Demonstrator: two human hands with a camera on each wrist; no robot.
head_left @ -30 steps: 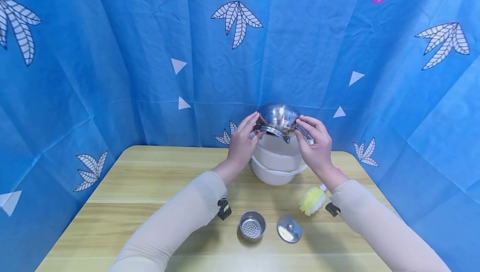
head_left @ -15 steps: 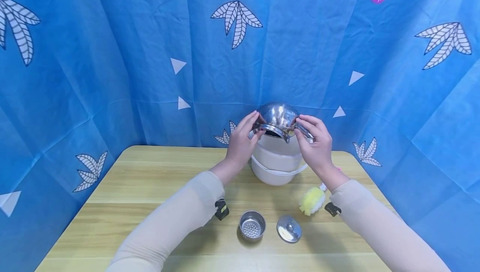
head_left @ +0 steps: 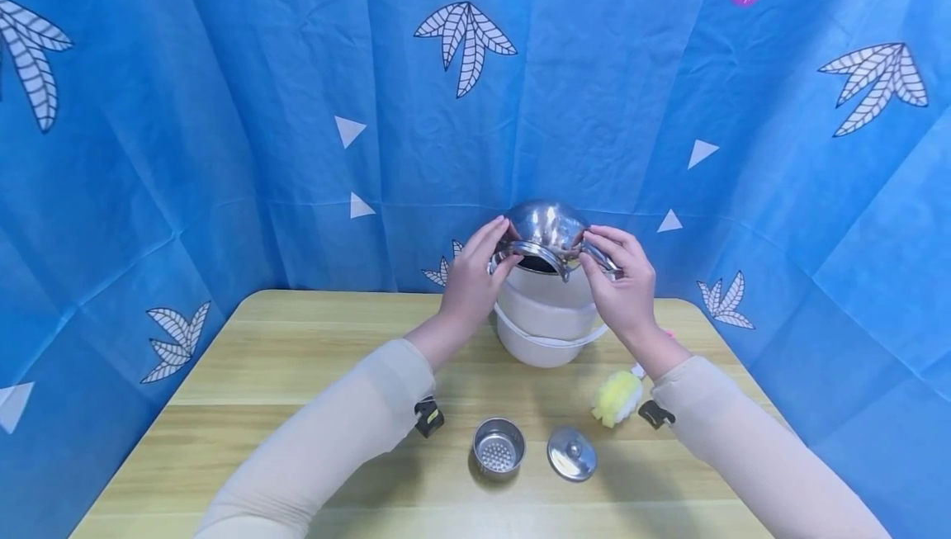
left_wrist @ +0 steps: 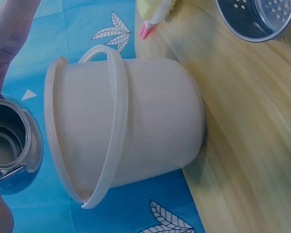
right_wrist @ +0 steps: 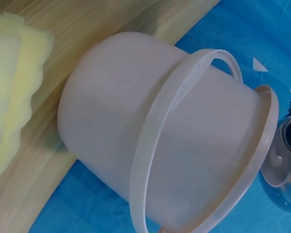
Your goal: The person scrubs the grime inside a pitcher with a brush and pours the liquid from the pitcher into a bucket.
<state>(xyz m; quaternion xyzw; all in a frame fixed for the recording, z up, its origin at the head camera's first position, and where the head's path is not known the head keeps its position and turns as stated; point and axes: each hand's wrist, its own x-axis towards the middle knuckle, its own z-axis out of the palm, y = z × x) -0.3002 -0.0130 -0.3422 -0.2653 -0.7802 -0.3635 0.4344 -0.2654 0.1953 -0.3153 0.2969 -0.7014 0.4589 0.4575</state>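
A shiny steel teapot is tipped mouth-down above the white bucket. My left hand grips its left side, thumb below and fingers on top. On the other side, my right hand holds it by the metal part sticking out there. Its dark round mouth faces down and toward me. In the left wrist view, the open mouth of the teapot shows past the bucket's rim, with part of each hand beside it. In the right wrist view, only the edge of the teapot is visible.
A perforated steel strainer cup stands on the wooden table near the front. Right of it lies a round steel lid. A yellow and white sponge brush lies near my right forearm. A blue curtain hangs behind the table.
The teapot has shifted slightly left and up, and more of its dark mouth shows. My left hand and forearm have moved a little left. The bucket, strainer cup, lid and brush stay put.
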